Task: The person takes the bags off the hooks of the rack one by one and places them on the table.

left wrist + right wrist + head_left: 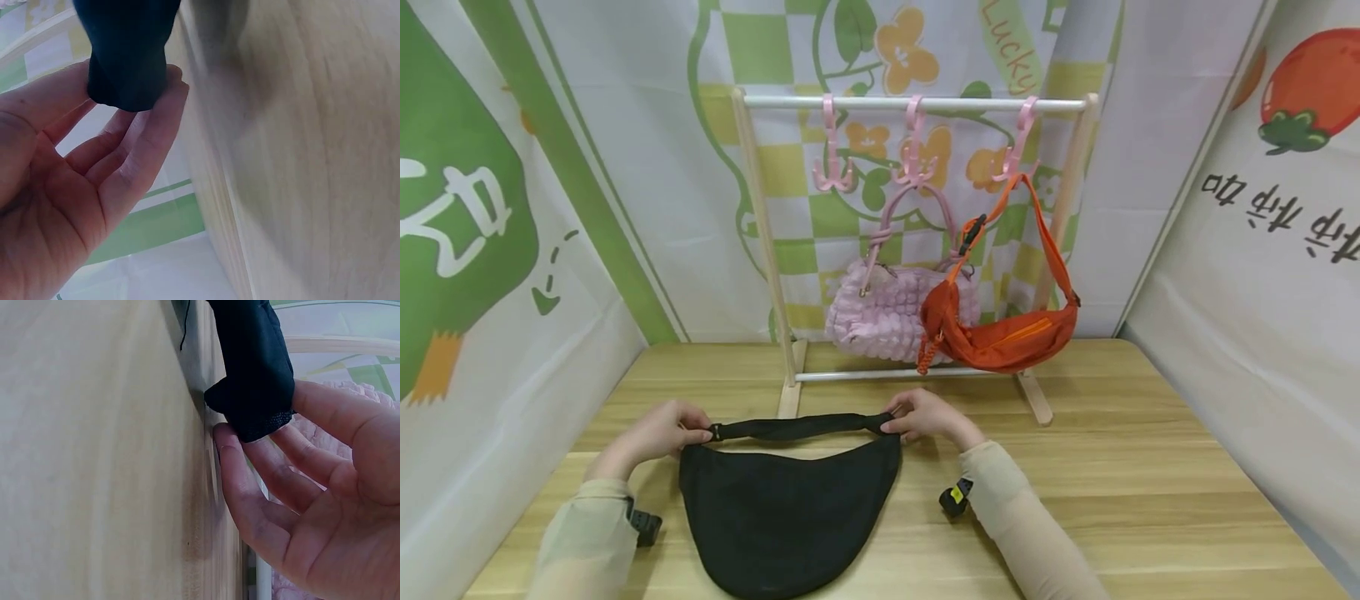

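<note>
A black crescent-shaped shoulder bag [790,517] is held up at the front of the wooden table, its strap [797,427] running across the top. At the bag's upper left corner my left hand [658,433] pinches the strap end near a small buckle. My right hand [928,417] pinches the upper right corner, where strap and bag meet. In the left wrist view, thumb and fingers grip a dark fabric end [131,69]. The right wrist view has the thumb and fingers on the black corner [259,394]; a loose thread hangs nearby.
Behind the bag stands a rack with a metal top bar [865,103] and wooden legs. Three pink hooks [832,154] hang from it. A pink puffy handbag [880,312] and an orange crossbody bag [1007,337] hang there. Printed cloth walls surround the table [1135,483].
</note>
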Demonstrator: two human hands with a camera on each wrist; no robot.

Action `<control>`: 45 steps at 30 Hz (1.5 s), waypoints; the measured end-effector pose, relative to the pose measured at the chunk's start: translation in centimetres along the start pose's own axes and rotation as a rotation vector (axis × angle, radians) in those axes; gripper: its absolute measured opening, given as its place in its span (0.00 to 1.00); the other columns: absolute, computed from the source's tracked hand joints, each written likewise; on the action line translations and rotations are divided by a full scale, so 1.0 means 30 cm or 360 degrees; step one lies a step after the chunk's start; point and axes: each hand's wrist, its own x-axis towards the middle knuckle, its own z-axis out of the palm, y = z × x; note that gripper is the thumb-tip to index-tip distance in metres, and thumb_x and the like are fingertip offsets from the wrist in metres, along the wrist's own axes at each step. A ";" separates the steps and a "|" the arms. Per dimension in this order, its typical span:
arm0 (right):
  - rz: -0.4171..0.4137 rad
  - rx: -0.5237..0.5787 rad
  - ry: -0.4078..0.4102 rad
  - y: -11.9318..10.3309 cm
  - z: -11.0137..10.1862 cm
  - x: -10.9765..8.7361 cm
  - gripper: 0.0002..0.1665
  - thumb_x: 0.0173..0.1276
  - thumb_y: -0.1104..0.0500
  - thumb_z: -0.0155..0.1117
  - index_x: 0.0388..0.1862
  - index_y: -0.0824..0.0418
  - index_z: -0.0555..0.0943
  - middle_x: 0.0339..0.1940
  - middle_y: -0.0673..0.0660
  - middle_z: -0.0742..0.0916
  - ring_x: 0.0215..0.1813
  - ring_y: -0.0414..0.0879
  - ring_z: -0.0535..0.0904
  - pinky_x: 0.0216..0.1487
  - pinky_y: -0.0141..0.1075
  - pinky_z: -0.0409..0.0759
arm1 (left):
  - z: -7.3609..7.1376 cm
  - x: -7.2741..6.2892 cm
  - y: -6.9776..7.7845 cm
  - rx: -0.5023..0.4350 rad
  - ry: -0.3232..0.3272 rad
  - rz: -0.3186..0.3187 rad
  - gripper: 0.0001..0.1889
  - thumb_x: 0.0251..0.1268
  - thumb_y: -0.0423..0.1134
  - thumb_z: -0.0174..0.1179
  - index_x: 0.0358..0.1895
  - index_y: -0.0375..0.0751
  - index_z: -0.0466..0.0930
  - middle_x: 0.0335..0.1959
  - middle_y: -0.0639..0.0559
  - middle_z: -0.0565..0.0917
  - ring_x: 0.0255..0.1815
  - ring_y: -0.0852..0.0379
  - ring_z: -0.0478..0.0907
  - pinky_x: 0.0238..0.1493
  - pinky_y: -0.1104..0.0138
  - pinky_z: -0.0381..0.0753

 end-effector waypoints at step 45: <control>0.0038 -0.0121 0.0054 -0.003 -0.002 -0.020 0.19 0.60 0.53 0.69 0.48 0.60 0.81 0.38 0.56 0.86 0.35 0.44 0.85 0.32 0.37 0.83 | 0.020 -0.004 0.012 0.0025 -0.0001 -0.0060 0.06 0.59 0.29 0.61 0.37 0.29 0.80 0.30 0.42 0.85 0.28 0.54 0.79 0.25 0.61 0.83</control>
